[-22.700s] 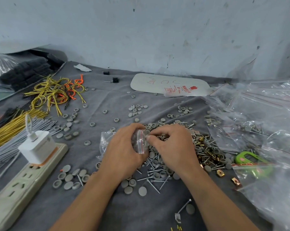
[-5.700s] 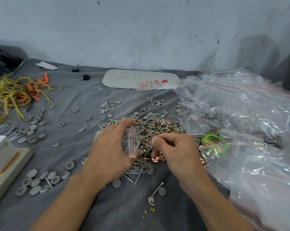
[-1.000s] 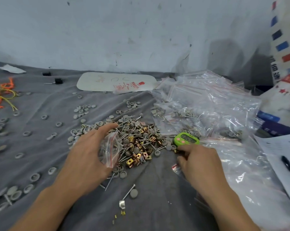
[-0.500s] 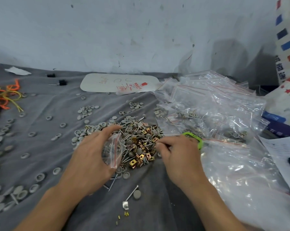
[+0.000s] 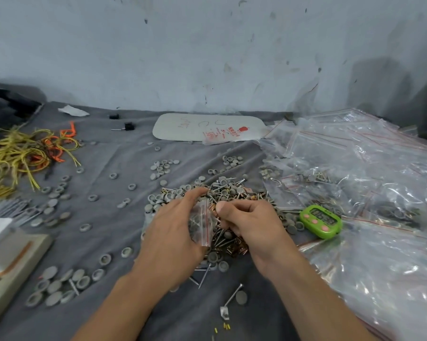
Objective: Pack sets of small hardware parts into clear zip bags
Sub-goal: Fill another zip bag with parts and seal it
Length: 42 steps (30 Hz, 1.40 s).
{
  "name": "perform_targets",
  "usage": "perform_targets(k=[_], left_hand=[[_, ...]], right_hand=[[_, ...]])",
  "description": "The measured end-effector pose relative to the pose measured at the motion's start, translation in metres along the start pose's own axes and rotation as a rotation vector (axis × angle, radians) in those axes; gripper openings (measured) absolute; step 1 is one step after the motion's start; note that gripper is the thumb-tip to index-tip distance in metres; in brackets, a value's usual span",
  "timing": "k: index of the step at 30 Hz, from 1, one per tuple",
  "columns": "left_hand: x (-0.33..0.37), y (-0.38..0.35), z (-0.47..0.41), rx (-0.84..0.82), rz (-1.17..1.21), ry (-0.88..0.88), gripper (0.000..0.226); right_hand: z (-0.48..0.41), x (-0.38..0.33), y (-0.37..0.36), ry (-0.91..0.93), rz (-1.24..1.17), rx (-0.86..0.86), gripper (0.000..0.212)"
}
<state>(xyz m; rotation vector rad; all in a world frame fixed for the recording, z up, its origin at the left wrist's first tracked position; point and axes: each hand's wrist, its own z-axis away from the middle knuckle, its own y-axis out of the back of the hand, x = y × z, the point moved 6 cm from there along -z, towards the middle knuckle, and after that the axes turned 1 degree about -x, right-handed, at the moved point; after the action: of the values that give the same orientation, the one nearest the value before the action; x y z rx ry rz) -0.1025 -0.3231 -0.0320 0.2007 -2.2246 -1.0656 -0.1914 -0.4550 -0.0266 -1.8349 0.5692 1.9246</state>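
Clear zip bag (image 5: pixel 200 223) clamped in left grip (image 5: pixel 173 233); right grip (image 5: pixel 253 225) curled, hold unclear; "5 mm" packet (image 5: pixel 202 125) behind.

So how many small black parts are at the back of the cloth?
2. One black part lies by the wall, left of the card; the other sits just right of it, nearer the camera. More may hide under the bags.

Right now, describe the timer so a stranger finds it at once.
Start at the heap of clear bags on the right. At its left edge, beside the right hand, lies the timer: the only bright green thing, with pink buttons.
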Motion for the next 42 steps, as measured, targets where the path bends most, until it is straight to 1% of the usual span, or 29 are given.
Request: perform_targets(k=[4,9,12,16,19,21,24,26,28,29,33,37,42], left_hand=[[0.001,0.002,0.001,-0.016,0.004,0.001,0.081],[0.003,0.003,0.001,-0.026,-0.017,0.008,0.078],[0.005,0.005,0.0,-0.031,-0.043,-0.002,0.076],[0.012,0.011,0.0,-0.031,-0.049,-0.056,0.077],[0.022,0.016,0.002,-0.067,0.03,-0.137,0.078],[0.027,0.021,0.003,-0.055,0.109,-0.196,0.072],[0.029,0.025,0.004,-0.018,0.216,-0.221,0.053],[0.027,0.025,0.003,0.024,0.25,-0.189,0.04],[0.025,0.025,0.001,0.09,0.236,-0.142,0.026],[0.024,0.025,0.0,0.116,0.226,-0.125,0.022],[0.021,0.023,-0.001,0.129,0.251,-0.071,0.015],[0.024,0.024,0.0,0.11,0.253,-0.062,0.022],[0.022,0.025,0.0,0.12,0.242,-0.072,0.017]], right_hand=[[0.004,0.001,0.001,-0.013,-0.032,0.017,0.019],[0.006,0.0,0.003,-0.028,-0.074,0.022,0.034],[0.006,-0.001,0.003,-0.033,-0.109,0.015,0.037],[0.006,0.0,0.003,-0.047,-0.128,0.02,0.036],[0.006,0.0,0.002,-0.039,-0.097,0.006,0.037],[0.007,-0.001,0.002,-0.017,-0.057,-0.004,0.036],[0.008,-0.003,0.002,0.038,0.023,-0.009,0.029],[0.009,-0.005,0.002,0.084,0.078,-0.014,0.025],[0.01,-0.008,0.001,0.126,0.103,-0.027,0.021],[0.01,-0.008,0.001,0.141,0.108,-0.031,0.021],[0.01,-0.009,0.001,0.157,0.1,-0.021,0.021],[0.008,-0.006,0.004,0.157,0.097,0.0,0.025],[0.01,-0.009,0.002,0.2,0.134,-0.025,0.018]])
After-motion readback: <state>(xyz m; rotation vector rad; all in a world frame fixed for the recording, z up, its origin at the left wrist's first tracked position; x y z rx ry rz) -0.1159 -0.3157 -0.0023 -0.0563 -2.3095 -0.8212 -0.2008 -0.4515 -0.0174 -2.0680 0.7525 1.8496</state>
